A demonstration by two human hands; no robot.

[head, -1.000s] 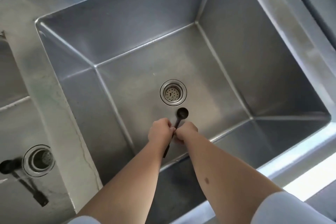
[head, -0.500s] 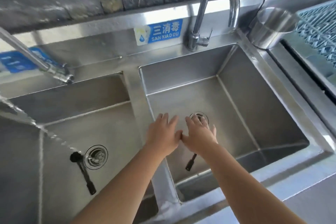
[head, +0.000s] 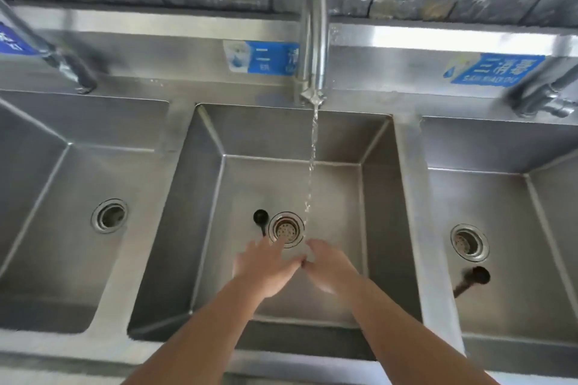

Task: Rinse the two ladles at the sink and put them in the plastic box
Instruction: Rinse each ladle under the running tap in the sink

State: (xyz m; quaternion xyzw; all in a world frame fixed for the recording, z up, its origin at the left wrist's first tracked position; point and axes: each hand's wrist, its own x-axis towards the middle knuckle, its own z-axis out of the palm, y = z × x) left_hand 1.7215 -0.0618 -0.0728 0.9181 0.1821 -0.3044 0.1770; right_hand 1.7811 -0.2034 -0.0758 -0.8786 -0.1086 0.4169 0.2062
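A black ladle [head: 261,219] lies on the floor of the middle basin [head: 377,206], its bowl just left of the drain [head: 286,229]; its handle runs under my left hand. A second dark ladle [head: 474,279] lies in the right basin [head: 513,291], below that basin's drain. My left hand [head: 266,266] and my right hand [head: 330,266] hover side by side over the middle basin, fingers spread and empty, thumbs nearly touching. Water [head: 311,166] runs from the middle tap [head: 311,40] and lands just beyond my hands.
Three steel basins sit side by side; the left basin [head: 56,259] holds only a drain. Two more taps [head: 62,62] [head: 541,97] stand at the far left and far right. Blue labels [head: 262,56] are stuck on the backsplash. The plastic box is not in view.
My hands let go of the ladle in the right basin and moved over to the middle basin. The view swung left, and the middle tap is now in view, running.
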